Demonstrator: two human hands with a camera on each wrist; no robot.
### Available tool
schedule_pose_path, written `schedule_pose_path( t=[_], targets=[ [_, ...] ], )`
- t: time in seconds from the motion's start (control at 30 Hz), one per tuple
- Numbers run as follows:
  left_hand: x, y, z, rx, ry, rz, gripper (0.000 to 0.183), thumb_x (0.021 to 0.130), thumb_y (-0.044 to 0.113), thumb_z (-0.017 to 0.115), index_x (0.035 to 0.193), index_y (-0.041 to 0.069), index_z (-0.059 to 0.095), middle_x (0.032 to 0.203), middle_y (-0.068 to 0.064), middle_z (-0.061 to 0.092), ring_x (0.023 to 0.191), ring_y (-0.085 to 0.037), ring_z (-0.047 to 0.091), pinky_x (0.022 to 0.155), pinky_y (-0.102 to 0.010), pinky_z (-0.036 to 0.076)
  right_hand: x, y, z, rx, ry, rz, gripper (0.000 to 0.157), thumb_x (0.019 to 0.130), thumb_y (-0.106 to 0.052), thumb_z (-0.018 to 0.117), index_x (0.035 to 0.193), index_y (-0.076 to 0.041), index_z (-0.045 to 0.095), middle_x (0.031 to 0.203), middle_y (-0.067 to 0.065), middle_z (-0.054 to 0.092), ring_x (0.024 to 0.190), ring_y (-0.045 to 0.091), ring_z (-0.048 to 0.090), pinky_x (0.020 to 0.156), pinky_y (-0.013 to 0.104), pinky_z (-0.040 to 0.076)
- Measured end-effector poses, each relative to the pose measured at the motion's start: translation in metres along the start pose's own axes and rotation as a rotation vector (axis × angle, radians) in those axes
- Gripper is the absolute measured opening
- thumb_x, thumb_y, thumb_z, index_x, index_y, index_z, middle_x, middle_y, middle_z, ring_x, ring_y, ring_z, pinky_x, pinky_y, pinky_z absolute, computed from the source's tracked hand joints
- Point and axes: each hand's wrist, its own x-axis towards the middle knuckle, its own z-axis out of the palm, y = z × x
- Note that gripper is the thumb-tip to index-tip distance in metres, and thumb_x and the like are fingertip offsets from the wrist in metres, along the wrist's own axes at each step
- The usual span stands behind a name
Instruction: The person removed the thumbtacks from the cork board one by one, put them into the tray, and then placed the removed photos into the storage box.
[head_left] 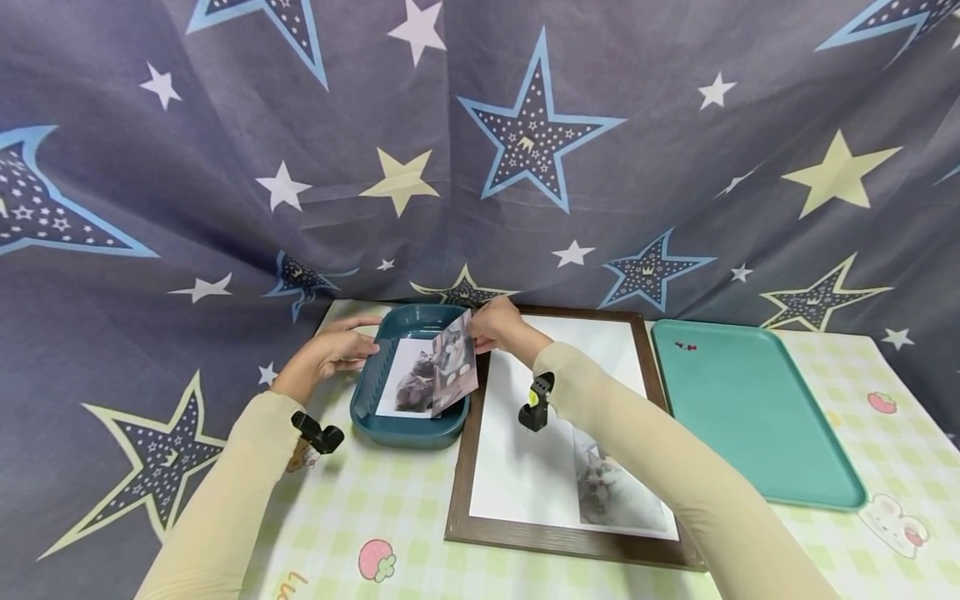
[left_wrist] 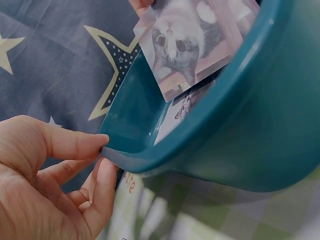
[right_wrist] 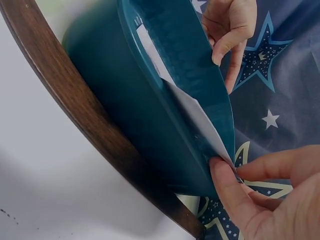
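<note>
The left hand (head_left: 339, 348) pinched the left rim of the teal basin (head_left: 408, 436), thumb and fingers clamped on it. The right hand (head_left: 498, 325) clamped a cat photo (head_left: 454, 368) between thumb and fingers, tilted over the basin's right side; another photo (head_left: 403, 379) lay inside the basin. Just right of the basin lay a framed board (head_left: 517, 467) bearing a third photo (head_left: 618, 492); farther right, a green tray (head_left: 750, 408)
</note>
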Motion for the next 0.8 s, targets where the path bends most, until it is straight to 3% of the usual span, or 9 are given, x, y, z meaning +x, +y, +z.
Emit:
schedule_pose_path(
  t=[0.37,0.53,0.67,0.8],
  targets=[
    [0.001,0.000,-0.001,-0.005,0.002,-0.001,0.071,0.096,0.006,0.063,0.160,0.016,0.033,0.146,-0.021,0.048,0.080,-0.002,0.064,0.072,-0.020,0.054,0.001,-0.006,0.012,-0.119,0.086,0.017,0.029,0.086,0.011,0.060,0.069,-0.007,0.046,0.063,0.006,0.051,0.057,0.018,0.055,0.076,0.039,0.064],
    [-0.001,0.001,-0.001,-0.009,0.007,0.000,0.072,0.096,0.006,0.064,0.160,0.016,0.033,0.144,-0.020,0.050,0.080,-0.002,0.064,0.071,-0.020,0.053,0.000,-0.009,0.008,-0.100,0.040,0.023,0.008,0.087,0.011,0.061,0.092,0.004,0.060,0.069,0.009,0.056,0.059,0.018,0.059,0.082,0.039,0.063],
    [-0.001,0.002,0.000,-0.009,-0.002,0.000,0.073,0.096,0.006,0.064,0.161,0.016,0.032,0.144,-0.020,0.048,0.079,-0.001,0.063,0.072,-0.020,0.053,0.000,-0.011,0.000,0.003,-0.027,0.052,0.033,0.087,0.012,0.060,0.119,0.013,0.057,0.075,0.013,0.058,0.067,0.024,0.063,0.091,0.044,0.061],
    [-0.001,0.002,0.000,-0.009,-0.008,0.002,0.072,0.097,0.006,0.063,0.161,0.016,0.032,0.143,-0.019,0.049,0.079,-0.001,0.063,0.072,-0.020,0.053,0.001,-0.011,-0.006,0.062,-0.049,0.086,0.032,0.087,0.012,0.062,0.119,0.014,0.058,0.081,0.017,0.061,0.077,0.030,0.066,0.095,0.046,0.058]
  ],
)
